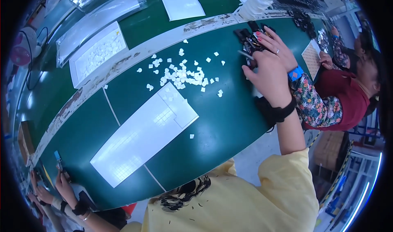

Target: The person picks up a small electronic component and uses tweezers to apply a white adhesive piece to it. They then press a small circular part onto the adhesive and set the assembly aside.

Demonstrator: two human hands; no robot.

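My right hand (pixel 270 78) reaches out at the right, with a black band on the wrist. Its fingers are bent round a small dark part with a grey bar (pixel 245 54), at a heap of black parts (pixel 247 37). A co-worker's ringed hand (pixel 281 47) lies over the same heap, just beyond mine and partly overlapping it. Far to the lower left, my left hand (pixel 64 187) appears small, also with a black wristband. It is closed by a small blue-tipped dark object (pixel 58 160); what exactly it grips I cannot make out.
Small white pieces (pixel 180 74) lie scattered on the green table (pixel 229 109). Near them is a white sheet (pixel 143 133). Behind a worn ledge (pixel 208 24) stands a white tray (pixel 75 73) of similar pieces. Co-workers' hands (pixel 44 194) are at the left; a maroon-clad person (pixel 348 95) sits right.
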